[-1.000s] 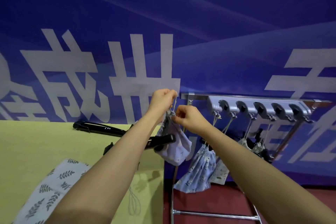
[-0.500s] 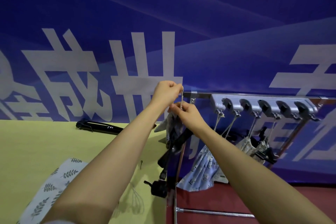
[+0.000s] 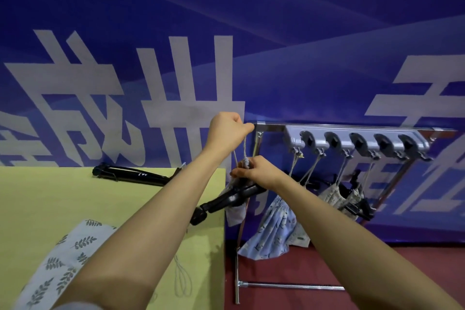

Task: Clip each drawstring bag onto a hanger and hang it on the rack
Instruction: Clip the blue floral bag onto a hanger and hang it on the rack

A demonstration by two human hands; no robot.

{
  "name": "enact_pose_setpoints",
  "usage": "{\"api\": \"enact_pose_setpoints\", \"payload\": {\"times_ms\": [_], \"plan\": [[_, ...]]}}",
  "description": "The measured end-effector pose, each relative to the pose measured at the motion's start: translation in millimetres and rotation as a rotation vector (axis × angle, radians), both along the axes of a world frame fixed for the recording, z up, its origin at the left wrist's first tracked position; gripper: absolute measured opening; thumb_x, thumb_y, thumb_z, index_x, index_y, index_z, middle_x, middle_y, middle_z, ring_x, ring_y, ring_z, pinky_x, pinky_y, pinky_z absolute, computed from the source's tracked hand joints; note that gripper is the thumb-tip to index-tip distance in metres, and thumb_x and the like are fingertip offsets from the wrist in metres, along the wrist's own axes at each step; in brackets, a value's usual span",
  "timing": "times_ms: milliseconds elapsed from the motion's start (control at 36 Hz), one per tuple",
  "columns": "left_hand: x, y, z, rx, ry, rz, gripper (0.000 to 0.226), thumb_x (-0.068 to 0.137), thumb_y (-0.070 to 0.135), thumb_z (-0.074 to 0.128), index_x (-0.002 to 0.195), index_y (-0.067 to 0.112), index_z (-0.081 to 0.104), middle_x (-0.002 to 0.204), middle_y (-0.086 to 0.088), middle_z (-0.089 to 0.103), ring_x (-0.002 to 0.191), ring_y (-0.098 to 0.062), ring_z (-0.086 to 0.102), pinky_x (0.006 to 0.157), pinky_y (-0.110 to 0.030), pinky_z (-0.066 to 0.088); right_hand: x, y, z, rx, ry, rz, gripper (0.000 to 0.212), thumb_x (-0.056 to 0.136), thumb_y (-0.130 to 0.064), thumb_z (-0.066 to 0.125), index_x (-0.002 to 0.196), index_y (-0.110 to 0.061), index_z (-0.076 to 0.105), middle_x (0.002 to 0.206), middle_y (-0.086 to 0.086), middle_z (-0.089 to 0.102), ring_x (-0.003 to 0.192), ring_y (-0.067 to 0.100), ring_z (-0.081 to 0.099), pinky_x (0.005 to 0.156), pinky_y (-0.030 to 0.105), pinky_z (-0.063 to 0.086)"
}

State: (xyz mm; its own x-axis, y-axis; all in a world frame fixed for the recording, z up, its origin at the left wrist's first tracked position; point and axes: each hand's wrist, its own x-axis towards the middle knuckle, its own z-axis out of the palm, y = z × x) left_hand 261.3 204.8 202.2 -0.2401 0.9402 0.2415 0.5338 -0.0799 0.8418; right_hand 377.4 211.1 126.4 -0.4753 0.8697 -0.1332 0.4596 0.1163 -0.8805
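Drawstring bag [image 3: 236, 210] gripped at its neck by my right hand [image 3: 259, 171], left hand [image 3: 226, 131] pinching its cord [image 3: 244, 146] above, beside rack [image 3: 352, 126]

Even, fairly bright indoor light is cast from above. Soft shadows are thrown under both forearms onto the counter [image 3: 75, 209]. Straight lines are bowed by wide-angle distortion near the edges. Mild softness is seen throughout; no glare.

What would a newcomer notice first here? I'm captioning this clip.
Centre frame, the left hand pulls a drawstring upward while the right hand pinches the bag's gathered neck. At right, patterned bags hang from a grey rack; behind, a blue banner carries big white characters.
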Motion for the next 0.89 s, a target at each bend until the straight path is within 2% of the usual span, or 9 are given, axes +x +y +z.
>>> {"api": "enact_pose_setpoints", "payload": {"times_ms": [194, 278, 361, 472, 583, 722, 778, 833, 889], "plan": [[0.2, 8.0, -7.1, -0.091, 0.087, -0.093, 0.027, 0.087, 0.018, 0.055, 0.062, 0.015, 0.045, 0.057, 0.0, 0.047, 0.06, -0.018, 0.051, 0.059, -0.028, 0.043, 9.3, 7.9, -4.4, 0.038, -0.044, -0.108, 0.03, 0.083, -0.011, 0.07, 0.058, -0.019, 0.055, 0.059, -0.006, 0.055, 0.057, 0.006, 0.05, 0.068, 0.026, 0.043], [5.4, 10.5, -11.8, -0.147, 0.128, -0.149, 0.019, 0.087, 0.018, 0.055, 0.069, 0.014, 0.052, 0.06, 0.0, 0.051, 0.061, -0.019, 0.05, 0.058, -0.026, 0.042, 14.5, 8.6, -12.9, 0.008, -0.032, -0.127, 0.026, 0.082, -0.012, 0.072, 0.061, -0.016, 0.056, 0.063, -0.001, 0.055, 0.062, 0.011, 0.05, 0.072, 0.031, 0.044], [16.9, 11.7, -18.1, -0.135, 0.205, -0.184, 0.016, 0.084, 0.015, 0.057, 0.07, 0.007, 0.058, 0.064, -0.004, 0.053, 0.064, -0.018, 0.048, 0.06, -0.026, 0.041, 17.7, 12.2, -26.4, 0.029, -0.146, -0.15, 0.024, 0.076, -0.022, 0.075, 0.059, -0.02, 0.059, 0.065, 0.0, 0.06, 0.076, 0.022, 0.058, 0.09, 0.045, 0.043], [28.4, 15.2, -19.4, -0.139, 0.325, -0.222, 0.017, 0.08, 0.012, 0.06, 0.068, 0.001, 0.064, 0.064, -0.009, 0.057, 0.059, -0.016, 0.05, 0.048, -0.021, 0.036, 29.6, 16.7, -45.8, 0.023, -0.221, -0.178, 0.018, 0.061, -0.039, 0.074, 0.061, -0.023, 0.065, 0.073, 0.002, 0.071, 0.089, 0.029, 0.065, 0.097, 0.053, 0.041], [41.9, 21.3, -22.9, -0.155, 0.408, -0.271, 0.02, 0.078, 0.011, 0.062, 0.058, 0.009, 0.06, 0.061, -0.005, 0.059, 0.06, -0.017, 0.055, 0.052, -0.025, 0.044, 45.0, 15.3, -55.3, -0.013, -0.25, -0.195, 0.012, 0.074, -0.023, 0.075, 0.067, -0.018, 0.066, 0.074, 0.002, 0.07, 0.089, 0.026, 0.065, 0.095, 0.046, 0.043], [62.3, 24.2, -34.2, -0.167, 0.363, -0.332, 0.008, 0.078, 0.011, 0.062, 0.081, 0.007, 0.069, 0.068, -0.002, 0.063, 0.065, -0.014, 0.056, 0.057, -0.023, 0.044, 74.3, 17.3, -65.8, 0.01, -0.321, -0.175, 0.015, 0.077, -0.021, 0.069, 0.063, -0.026, 0.064, 0.065, 0.0, 0.061, 0.082, 0.027, 0.06, 0.089, 0.05, 0.042], [76.0, 26.2, -37.7, -0.181, 0.302, -0.391, 0.013, 0.078, 0.01, 0.062, 0.089, 0.016, 0.062, 0.068, 0.002, 0.059, 0.064, -0.015, 0.056, 0.058, -0.025, 0.043, 88.5, 13.4, -63.6, -0.016, -0.243, -0.175, 0.005, 0.081, -0.014, 0.069, 0.077, -0.012, 0.066, 0.067, 0.001, 0.059, 0.072, 0.019, 0.058, 0.081, 0.04, 0.048], [92.8, 27.6, -40.0, -0.202, 0.237, -0.449, 0.015, 0.078, 0.009, 0.063, 0.089, 0.018, 0.056, 0.066, 0.003, 0.058, 0.059, -0.012, 0.053, 0.056, -0.025, 0.042, 104.2, 10.6, -64.0, -0.038, -0.162, -0.175, 0.014, 0.083, -0.012, 0.071, 0.091, -0.003, 0.063, 0.076, 0.002, 0.057, 0.068, 0.008, 0.053, 0.067, 0.018, 0.047], [111.5, 29.3, -43.4, -0.243, 0.167, -0.48, 0.014, 0.079, 0.007, 0.062, 0.082, 0.019, 0.055, 0.062, 0.002, 0.057, 0.05, -0.011, 0.053, 0.049, -0.022, 0.042, 119.0, 8.8, -65.6, -0.03, -0.072, -0.209, 0.025, 0.08, -0.015, 0.075, 0.097, -0.005, 0.06, 0.088, 0.003, 0.054, 0.074, 0.009, 0.053, 0.068, 0.016, 0.047]]}}
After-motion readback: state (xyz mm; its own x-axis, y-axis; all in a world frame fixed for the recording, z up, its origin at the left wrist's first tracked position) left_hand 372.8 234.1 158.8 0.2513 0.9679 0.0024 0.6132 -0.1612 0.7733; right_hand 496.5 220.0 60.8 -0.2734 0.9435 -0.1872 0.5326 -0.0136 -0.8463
